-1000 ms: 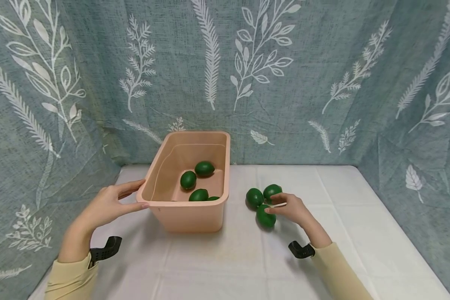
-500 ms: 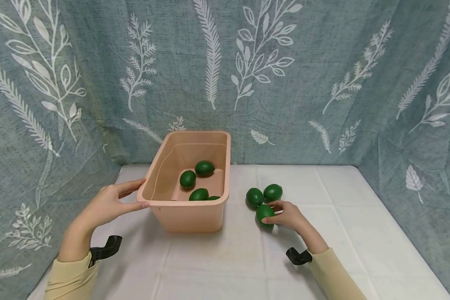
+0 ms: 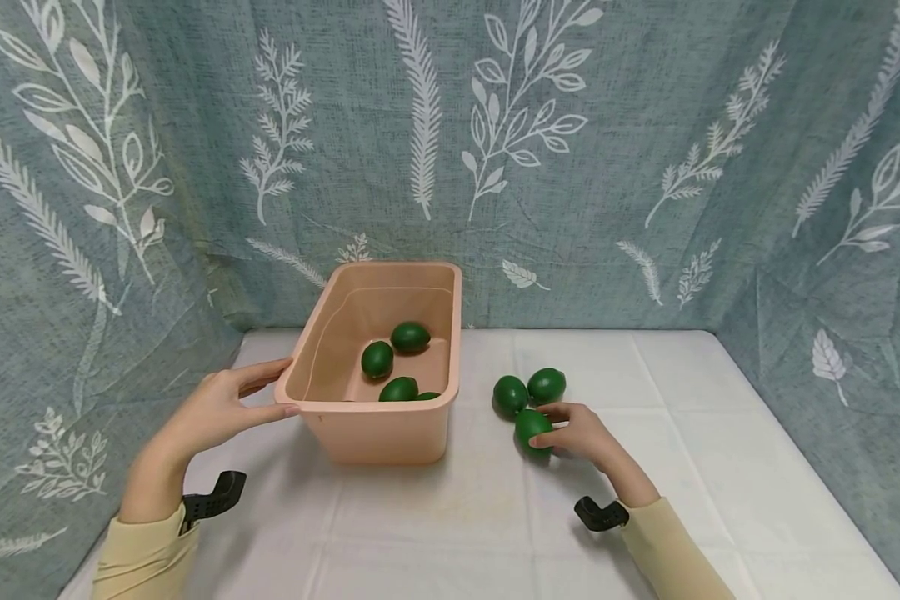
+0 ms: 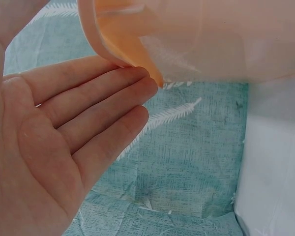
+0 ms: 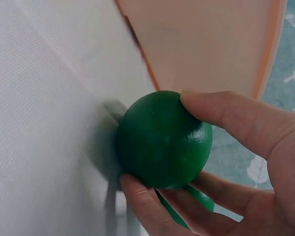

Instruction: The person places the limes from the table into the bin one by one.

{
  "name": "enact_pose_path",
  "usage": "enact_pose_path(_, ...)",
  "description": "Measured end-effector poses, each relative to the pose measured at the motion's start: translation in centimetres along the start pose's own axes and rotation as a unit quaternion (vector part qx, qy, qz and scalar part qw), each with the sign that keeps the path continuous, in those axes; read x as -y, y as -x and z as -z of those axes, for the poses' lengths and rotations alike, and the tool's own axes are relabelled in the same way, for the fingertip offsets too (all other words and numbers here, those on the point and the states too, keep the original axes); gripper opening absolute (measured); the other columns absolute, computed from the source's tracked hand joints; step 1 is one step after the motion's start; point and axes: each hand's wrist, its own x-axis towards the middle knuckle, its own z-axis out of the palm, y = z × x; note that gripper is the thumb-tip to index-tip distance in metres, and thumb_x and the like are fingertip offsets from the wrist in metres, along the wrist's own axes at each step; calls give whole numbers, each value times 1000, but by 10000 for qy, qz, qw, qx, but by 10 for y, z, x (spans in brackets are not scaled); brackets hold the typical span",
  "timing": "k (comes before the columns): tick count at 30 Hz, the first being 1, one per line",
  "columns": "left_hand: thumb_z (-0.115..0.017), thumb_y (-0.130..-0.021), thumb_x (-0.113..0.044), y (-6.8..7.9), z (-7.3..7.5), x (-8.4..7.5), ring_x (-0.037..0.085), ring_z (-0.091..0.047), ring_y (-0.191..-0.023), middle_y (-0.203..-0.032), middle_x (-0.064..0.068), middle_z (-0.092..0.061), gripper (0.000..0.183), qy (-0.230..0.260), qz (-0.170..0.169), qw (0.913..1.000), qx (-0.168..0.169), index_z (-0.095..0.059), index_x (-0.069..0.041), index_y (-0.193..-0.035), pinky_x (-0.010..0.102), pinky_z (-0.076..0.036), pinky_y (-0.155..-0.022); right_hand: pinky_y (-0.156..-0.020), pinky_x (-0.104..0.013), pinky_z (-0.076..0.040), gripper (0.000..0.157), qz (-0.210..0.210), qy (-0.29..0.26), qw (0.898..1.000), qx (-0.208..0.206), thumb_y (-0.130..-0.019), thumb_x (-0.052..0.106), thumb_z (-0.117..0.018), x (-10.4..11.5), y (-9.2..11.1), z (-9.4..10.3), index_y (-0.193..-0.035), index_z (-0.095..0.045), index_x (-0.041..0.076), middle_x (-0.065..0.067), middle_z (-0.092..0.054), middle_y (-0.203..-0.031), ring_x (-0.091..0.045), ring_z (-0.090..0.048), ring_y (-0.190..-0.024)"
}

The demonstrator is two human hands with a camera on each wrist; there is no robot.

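My right hand [image 3: 581, 433] holds a dark green, smooth lime [image 3: 532, 430] between thumb and fingertips, low over the table. The right wrist view shows the same lime [image 5: 164, 140] up close, thumb on one side and fingertips on the other. Two more limes, one at left [image 3: 510, 395] and one at right [image 3: 547, 386], lie just behind it. My left hand [image 3: 221, 404] touches the near left corner of a peach-coloured plastic bin [image 3: 390, 433]. Seen from the left wrist, its straight fingers [image 4: 98, 98] reach the bin's rim [image 4: 88, 29]. Several limes [image 3: 377, 359] lie inside the bin.
A white cloth [image 3: 450, 533] covers the table. Behind it and at both sides hangs a blue-green curtain [image 3: 607, 208] with white leaf patterns. The bin stands left of the loose limes, its near wall raised between them and its inside.
My right hand has shifted slightly toward the near lime and its thumb and fingers have closed around it. The left hand and the bin have stayed put.
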Motion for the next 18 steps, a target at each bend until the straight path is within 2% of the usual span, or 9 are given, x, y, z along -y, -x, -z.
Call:
enact_pose_path(8,-72,-82,-43,-1,-2,3,39,-50,-125,-139,12,-52,71,-32,-9,10000,-40,-47,-11,-141,53,-46,-98,-71,-30,-59,62,25,-275,9996,88,-74,17,-79,1,3,10,-130,-57,4,-18,-56,-128,-26,-63,-104)
enact_pose_path(18,-71,-83,-43,0,-1,2,41,-49,-125,-140,14,-51,71,-7,14,10000,-3,-46,-12,-142,56,-45,-98,-81,-36,-58,66,322,-255,9988,255,-78,21,-77,14,4,35,-136,-51,5,-21,-51,-135,-35,-60,-112)
